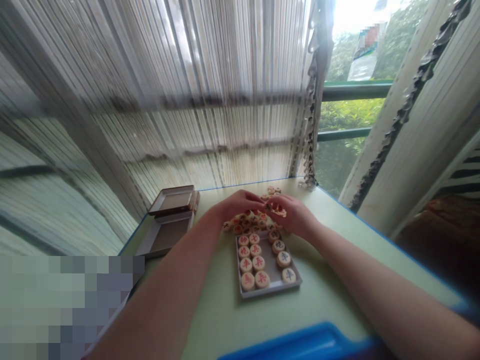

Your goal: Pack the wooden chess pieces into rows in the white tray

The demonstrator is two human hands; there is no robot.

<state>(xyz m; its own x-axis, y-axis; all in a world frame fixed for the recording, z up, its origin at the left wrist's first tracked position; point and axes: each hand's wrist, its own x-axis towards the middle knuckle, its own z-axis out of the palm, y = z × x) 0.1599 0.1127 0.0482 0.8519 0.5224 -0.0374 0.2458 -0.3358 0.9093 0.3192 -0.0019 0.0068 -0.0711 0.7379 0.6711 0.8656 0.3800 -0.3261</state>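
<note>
My left hand (242, 204) reaches over a pile of round xiangqi pieces (245, 222), its fingers bent and closed, pointing right. What it may hold is hidden. Opposite it, the thumb and fingers of my right hand (292, 215) pinch a small xiangqi piece (268, 206), and the fingertips of both hands meet there. Just in front is a shallow grey tray (270, 290). Two columns of red-marked pieces (257, 262) fill its left side. Dark-marked pieces (284, 258) line its right side, and bare tray floor shows between.
Brown-rimmed box parts (172, 200) and another shallow grey tray (168, 232) lie at the table's left. A few loose pieces (273, 190) are beyond my hands. Blue trim edges the pale green table (330, 300); a blue plastic part (300, 345) is nearest me. Curtains (225, 100) hang behind.
</note>
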